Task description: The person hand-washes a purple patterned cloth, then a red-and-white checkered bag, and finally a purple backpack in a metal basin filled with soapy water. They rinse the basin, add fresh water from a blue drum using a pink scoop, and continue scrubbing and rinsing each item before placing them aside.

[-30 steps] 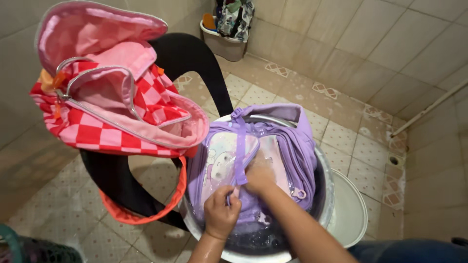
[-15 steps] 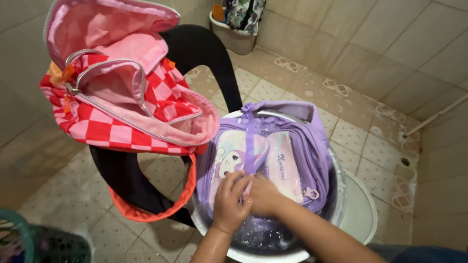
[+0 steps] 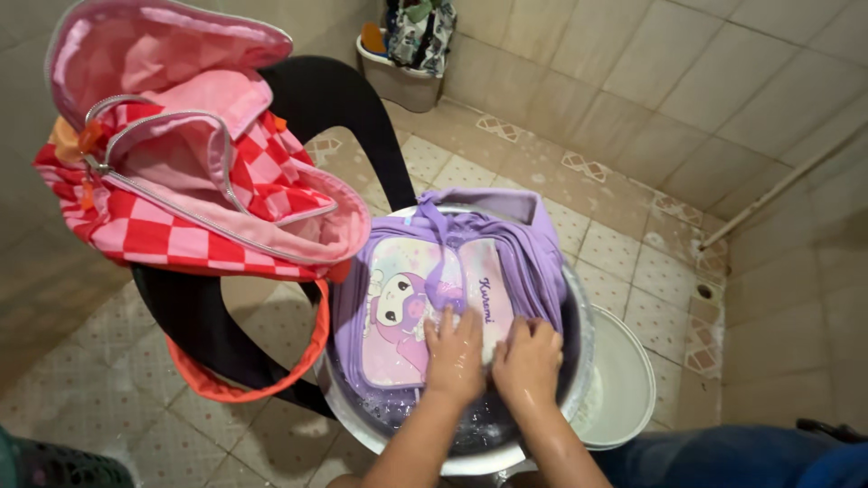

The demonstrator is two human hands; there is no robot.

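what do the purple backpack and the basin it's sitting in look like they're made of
The purple backpack looks like woven synthetic fabric, wet and creased, its front panel glossier, perhaps plastic-coated. The basin seems to be metal, judging by its thin, shiny silver rim, though light plastic can't be excluded.

No packages, labels, signs or screens are in view.

Purple backpack (image 3: 452,271) bottom hidden in basin (image 3: 579,307), green basket (image 3: 54,463) cut off
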